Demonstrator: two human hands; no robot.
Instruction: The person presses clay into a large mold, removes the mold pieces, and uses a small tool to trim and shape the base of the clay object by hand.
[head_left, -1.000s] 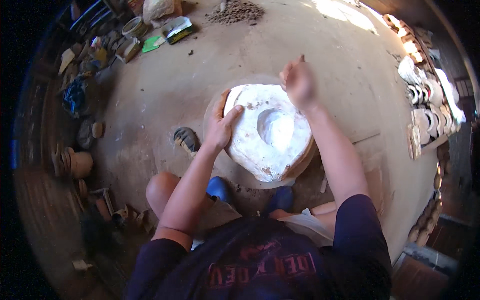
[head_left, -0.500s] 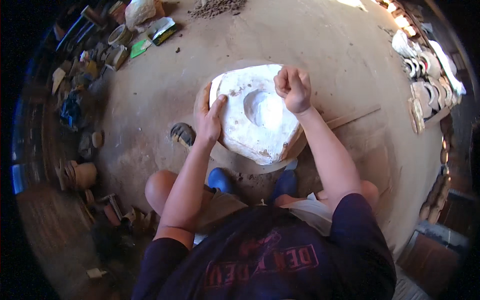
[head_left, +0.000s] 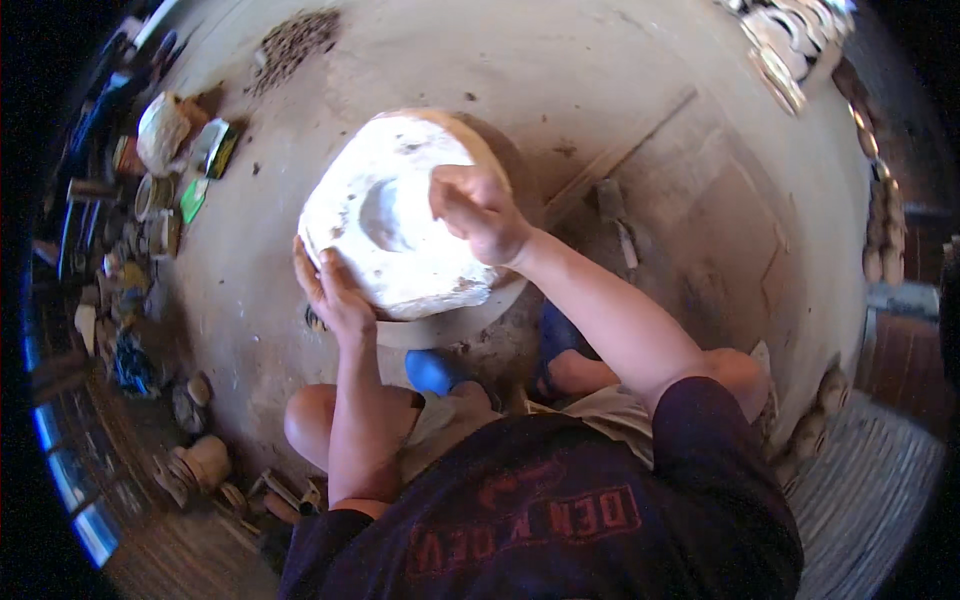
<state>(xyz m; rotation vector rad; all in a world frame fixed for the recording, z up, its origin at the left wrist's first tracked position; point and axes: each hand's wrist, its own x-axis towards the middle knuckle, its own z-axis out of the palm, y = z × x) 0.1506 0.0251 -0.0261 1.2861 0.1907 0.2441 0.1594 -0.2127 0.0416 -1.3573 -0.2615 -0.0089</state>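
Note:
A thick white plaster-like block [head_left: 425,268] with rounded corners sits on a round disc [head_left: 468,322] low in front of me. A round hollow [head_left: 384,216] is sunk into its top face. My left hand [head_left: 335,295] grips the block's near left edge, thumb on the top and fingers down the side. Over the right part of the block, my right hand [head_left: 478,212] is closed in a fist, with nothing seen in it. Whether the fist touches the surface I cannot tell.
A tool with a pale handle [head_left: 628,246] and a wooden strip [head_left: 620,150] lie on the floor to the right. A heap of brown lumps [head_left: 295,45] is at the far left. Pots and clutter [head_left: 205,462] line the left side; curved white pieces [head_left: 775,75] lie far right.
My view has swung round, so the block appears further left and turned. My left hand sits lower along its edge. The right fist remains closed over the block's right part.

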